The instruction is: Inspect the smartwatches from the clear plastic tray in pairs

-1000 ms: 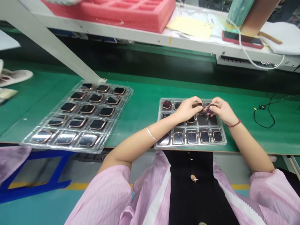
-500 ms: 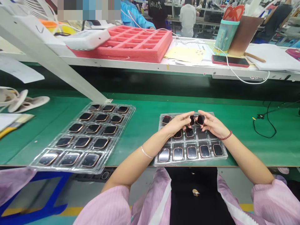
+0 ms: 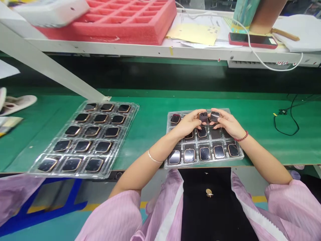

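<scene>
My left hand (image 3: 189,123) is closed on a dark square smartwatch body (image 3: 203,116), gripped by its edges. Right beside it, my right hand (image 3: 227,123) pinches a second smartwatch body (image 3: 215,116) with a gold rim and a shiny face. Both hands are over a clear plastic tray (image 3: 165,164), whose pockets carry more such watch bodies, among them one in the front row (image 3: 205,153). Some pockets behind and under my hands are hidden. To the left lies another clear tray (image 3: 106,174) with rows of the same watch bodies, one of them at its front (image 3: 72,164).
A white shelf (image 3: 140,51) runs across the back, bearing a red foam tray (image 3: 160,31), papers (image 3: 193,32) and a phone (image 3: 252,40). A slanted white post (image 3: 62,72) comes down behind the left tray. A black cable (image 3: 288,134) lies on the green mat at right.
The view has tilted down, so the shelf sits higher in the picture. Both watch bodies stay in my hands, their dark faces now turned more toward me.
</scene>
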### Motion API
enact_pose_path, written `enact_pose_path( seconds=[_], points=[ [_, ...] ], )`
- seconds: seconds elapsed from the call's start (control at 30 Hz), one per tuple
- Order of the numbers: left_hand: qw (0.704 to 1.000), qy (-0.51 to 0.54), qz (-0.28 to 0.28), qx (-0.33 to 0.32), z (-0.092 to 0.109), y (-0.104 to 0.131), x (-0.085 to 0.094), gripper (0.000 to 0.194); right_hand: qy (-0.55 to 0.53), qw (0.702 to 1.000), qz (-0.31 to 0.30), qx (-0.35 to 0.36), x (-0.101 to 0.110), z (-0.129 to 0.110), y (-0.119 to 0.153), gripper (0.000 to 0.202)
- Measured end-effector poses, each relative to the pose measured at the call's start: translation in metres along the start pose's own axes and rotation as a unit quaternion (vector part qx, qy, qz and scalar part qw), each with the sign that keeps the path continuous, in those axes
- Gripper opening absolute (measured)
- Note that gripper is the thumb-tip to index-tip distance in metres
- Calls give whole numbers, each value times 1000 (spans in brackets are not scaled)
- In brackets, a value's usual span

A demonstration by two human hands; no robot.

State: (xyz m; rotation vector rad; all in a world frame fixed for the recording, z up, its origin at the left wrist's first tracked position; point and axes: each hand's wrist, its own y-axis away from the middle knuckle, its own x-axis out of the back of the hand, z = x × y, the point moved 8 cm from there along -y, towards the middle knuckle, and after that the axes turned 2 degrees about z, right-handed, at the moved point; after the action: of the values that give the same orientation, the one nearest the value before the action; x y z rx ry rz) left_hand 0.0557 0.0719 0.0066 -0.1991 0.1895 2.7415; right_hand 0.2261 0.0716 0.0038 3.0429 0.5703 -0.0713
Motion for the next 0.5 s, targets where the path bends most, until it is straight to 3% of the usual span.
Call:
enact_pose_path(
  seconds=[0.2,0.5],
  points=[
    [998,-59,0,-5,2,2,-3,45,41,998,-8,41,-7,-12,1,44],
    [997,-67,19,-26,6,3,2,24,31,999,2,26,-8,-15,3,33]
  ],
)
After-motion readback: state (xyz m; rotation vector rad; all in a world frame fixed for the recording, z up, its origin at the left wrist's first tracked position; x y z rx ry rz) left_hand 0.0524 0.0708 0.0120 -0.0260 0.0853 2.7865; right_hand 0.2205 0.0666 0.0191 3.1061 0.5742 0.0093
